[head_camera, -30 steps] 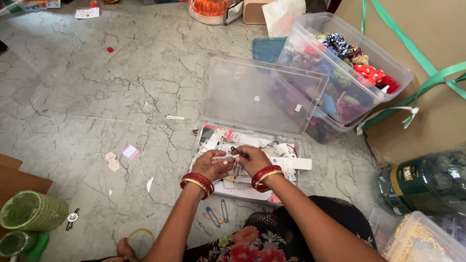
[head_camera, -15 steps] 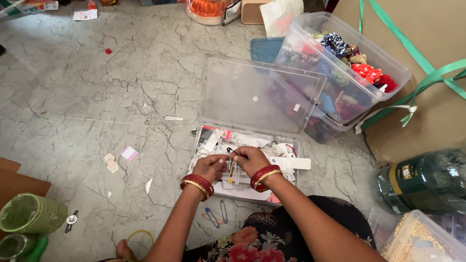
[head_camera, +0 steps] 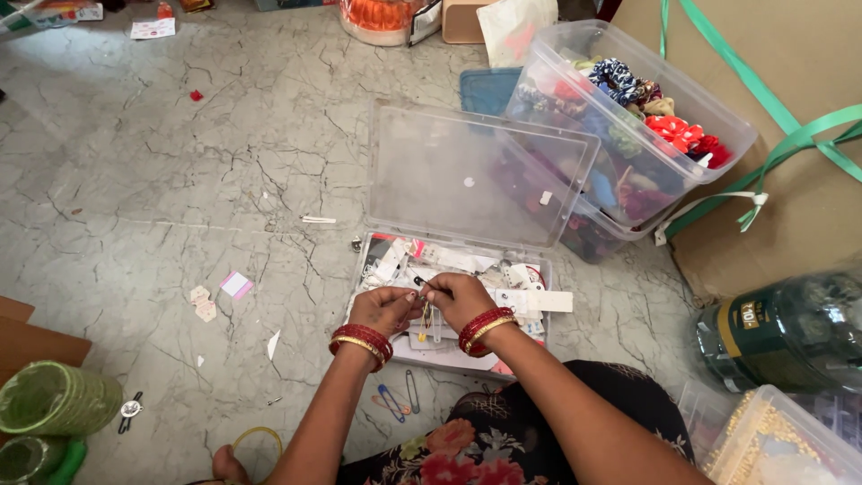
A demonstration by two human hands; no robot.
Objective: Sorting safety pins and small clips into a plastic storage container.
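Over the near edge of the open clear box (head_camera: 386, 269), our left hand (head_camera: 384, 308) and right hand (head_camera: 460, 299) pinch a small pin bundle (head_camera: 427, 316) together — a loose grip could scatter it into the clutter below.

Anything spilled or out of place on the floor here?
Yes. Paper scraps lie scattered on the floor left of the open clear box, and two large safety pins lie outside it, near its front edge. Both hands work over the box: left hand, right hand.

Storage box (head_camera: 449, 180): clear glossy plastic. Floor (head_camera: 180, 180): smooth veined stone. Safety pins (head_camera: 400, 395): thin metal. Scrunchies (head_camera: 682, 135): cloth.
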